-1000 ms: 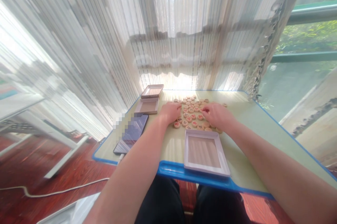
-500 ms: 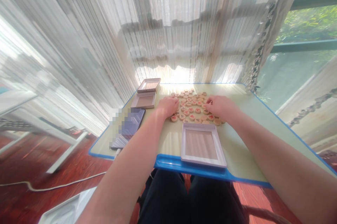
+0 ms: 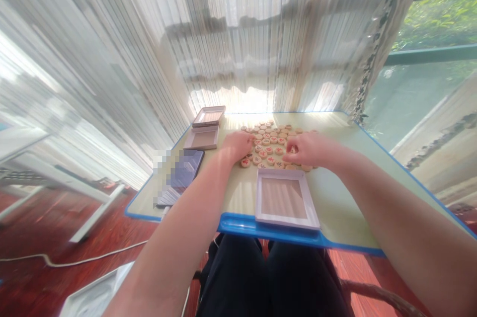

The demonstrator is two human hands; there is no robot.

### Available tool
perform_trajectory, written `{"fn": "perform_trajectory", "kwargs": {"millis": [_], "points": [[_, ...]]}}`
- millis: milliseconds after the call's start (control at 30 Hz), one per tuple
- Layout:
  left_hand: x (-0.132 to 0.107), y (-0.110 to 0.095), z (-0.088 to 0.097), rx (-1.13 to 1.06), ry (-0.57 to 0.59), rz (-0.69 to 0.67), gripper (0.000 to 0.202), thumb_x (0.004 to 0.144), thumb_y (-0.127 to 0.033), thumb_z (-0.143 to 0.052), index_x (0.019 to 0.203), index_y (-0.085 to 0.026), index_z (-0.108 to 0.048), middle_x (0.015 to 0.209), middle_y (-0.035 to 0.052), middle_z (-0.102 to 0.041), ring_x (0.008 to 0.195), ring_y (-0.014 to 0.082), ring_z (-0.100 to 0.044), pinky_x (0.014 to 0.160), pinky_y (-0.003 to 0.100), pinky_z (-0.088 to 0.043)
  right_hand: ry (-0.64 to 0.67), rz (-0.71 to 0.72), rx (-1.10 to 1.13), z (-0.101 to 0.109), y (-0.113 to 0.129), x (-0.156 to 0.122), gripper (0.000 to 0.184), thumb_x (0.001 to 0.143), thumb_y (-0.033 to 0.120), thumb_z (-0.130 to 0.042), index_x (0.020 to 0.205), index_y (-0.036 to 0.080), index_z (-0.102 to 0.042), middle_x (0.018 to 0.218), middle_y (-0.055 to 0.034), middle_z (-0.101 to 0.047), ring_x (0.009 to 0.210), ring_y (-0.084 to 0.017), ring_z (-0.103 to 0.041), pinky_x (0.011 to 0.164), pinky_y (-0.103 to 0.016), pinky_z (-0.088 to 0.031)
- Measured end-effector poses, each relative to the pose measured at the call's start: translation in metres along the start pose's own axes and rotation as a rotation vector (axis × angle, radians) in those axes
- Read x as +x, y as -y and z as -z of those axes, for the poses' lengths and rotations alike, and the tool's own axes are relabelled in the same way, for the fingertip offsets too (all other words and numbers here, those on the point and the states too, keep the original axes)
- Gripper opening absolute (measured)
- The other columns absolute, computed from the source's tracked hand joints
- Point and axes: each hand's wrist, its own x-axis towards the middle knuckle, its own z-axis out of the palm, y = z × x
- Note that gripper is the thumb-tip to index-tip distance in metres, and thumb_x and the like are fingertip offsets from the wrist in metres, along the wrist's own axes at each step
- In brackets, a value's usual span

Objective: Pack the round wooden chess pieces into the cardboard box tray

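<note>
- Left of the near box (image 3: 281,198) lie a phone (image 3: 192,165) and, farther back, two shallow trays (image 3: 202,138), best left unbumped.
- Beyond the box's left corner, the person's left hand (image 3: 237,146) curls beside the discs (image 3: 278,150); whether it grips one cannot be told.
- Just beyond the box, the discs sit close together; light, low fingertips should disturb neighbours least.
- Beyond its right side, the right hand (image 3: 305,149) bends thumb and fingers inward; any grip is unclear.

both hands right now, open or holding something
Left hand: curled by the round pieces; holding can't be told.
Right hand: curled beside them; holding can't be told.
</note>
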Motion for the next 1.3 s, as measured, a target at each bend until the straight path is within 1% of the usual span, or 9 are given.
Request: {"fn": "perform_trajectory", "kwargs": {"millis": [133, 267, 433, 567, 800, 933, 1100, 1200, 1300], "points": [[0.000, 0.000, -0.002, -0.039, -0.004, -0.022, 0.038, 0.086, -0.026, -0.038, 0.112, -0.029, -0.066, 0.118, -0.0002, -0.065, 0.110, 0.0184, -0.057, 0.098, 0.027, -0.041, 0.076, 0.028, 0.018, -0.002, 0.005, -0.001, 0.026, 0.074, 0.041, -0.054, 0.083, 0.022, -0.069, 0.076, -0.0041, -0.070, 0.069, -0.018, -0.060, 0.052, -0.025, -0.035], [0.000, -0.001, -0.002, -0.048, -0.034, -0.045, 0.035, 0.086, -0.028, -0.040, 0.106, -0.029, -0.069, 0.112, -0.0001, -0.067, 0.107, 0.0182, -0.059, 0.097, 0.027, -0.042, 0.053, 0.021, 0.022, -0.009, 0.008, 0.004, 0.030, 0.077, 0.041, -0.050, 0.089, 0.021, -0.069, 0.082, -0.0057, -0.070, 0.073, -0.020, -0.061, 0.054, -0.027, -0.037], [0.001, -0.003, -0.001, -0.076, -0.033, -0.047, 0.036, 0.083, -0.021, -0.039, 0.098, -0.026, -0.071, 0.110, -0.0010, -0.067, 0.106, 0.0173, -0.059, 0.099, 0.026, -0.042, 0.032, 0.025, 0.002, -0.016, 0.009, 0.010, 0.034, 0.079, 0.041, -0.047, 0.094, 0.020, -0.069, 0.084, -0.0093, -0.070, 0.078, -0.024, -0.063, 0.056, -0.029, -0.038], [0.001, -0.004, 0.000, -0.104, -0.010, -0.010, 0.039, 0.081, -0.017, -0.038, 0.102, -0.025, -0.070, 0.116, -0.0003, -0.065, 0.107, 0.0167, -0.058, 0.100, 0.025, -0.041, -0.008, 0.058, 0.017, -0.018, 0.010, 0.010, 0.034, 0.078, 0.040, -0.048, 0.099, 0.019, -0.065, 0.085, -0.0086, -0.069, 0.080, -0.024, -0.062, 0.055, -0.028, -0.036], [0.003, -0.002, -0.002, -0.088, 0.023, 0.032, 0.041, 0.080, -0.018, -0.041, 0.113, -0.025, -0.066, 0.126, 0.0009, -0.060, 0.112, 0.0179, -0.056, 0.101, 0.027, -0.039, -0.076, 0.116, 0.012, -0.019, 0.012, 0.008, 0.023, 0.075, 0.027, -0.050, 0.094, 0.021, -0.062, 0.085, -0.0054, -0.069, 0.071, -0.019, -0.061, 0.052, -0.026, -0.033], [0.003, -0.003, -0.002, -0.061, 0.030, 0.029, 0.039, 0.081, -0.020, -0.041, 0.107, -0.027, -0.068, 0.120, -0.0011, -0.064, 0.113, 0.0171, -0.055, 0.100, 0.025, -0.040, -0.052, 0.145, -0.011, -0.018, 0.013, 0.005, 0.030, 0.074, 0.019, -0.047, 0.099, 0.023, -0.064, 0.091, -0.0056, -0.070, 0.077, -0.020, -0.062, 0.055, -0.026, -0.036], [0.001, -0.004, 0.001, -0.045, 0.029, 0.028, 0.038, 0.080, -0.019, -0.040, 0.101, -0.024, -0.071, 0.114, 0.0013, -0.067, 0.111, 0.0185, -0.057, 0.099, 0.026, -0.041, -0.017, 0.133, -0.002, -0.018, 0.013, 0.003, 0.038, 0.073, 0.019, -0.045, 0.104, 0.026, -0.066, 0.096, -0.0059, -0.070, 0.082, -0.023, -0.063, 0.060, -0.028, -0.039], [0.001, -0.004, 0.001, -0.038, 0.009, -0.004, 0.038, 0.080, -0.017, -0.039, 0.098, -0.020, -0.072, 0.118, 0.0036, -0.064, 0.112, 0.0185, -0.056, 0.100, 0.025, -0.039, -0.029, 0.112, 0.014, -0.015, 0.010, 0.003, 0.042, 0.071, 0.021, -0.046, 0.107, 0.027, -0.066, 0.095, -0.0050, -0.071, 0.079, -0.022, -0.063, 0.059, -0.028, -0.039], [0.000, -0.004, 0.002, -0.038, 0.001, -0.009, 0.037, 0.081, -0.018, -0.039, 0.100, -0.021, -0.071, 0.119, 0.0037, -0.063, 0.112, 0.0176, -0.056, 0.101, 0.024, -0.038, -0.003, 0.116, 0.061, -0.008, 0.004, 0.001, 0.043, 0.068, 0.019, -0.049, 0.106, 0.027, -0.066, 0.088, -0.0031, -0.071, 0.072, -0.019, -0.062, 0.057, -0.026, -0.039]]}}
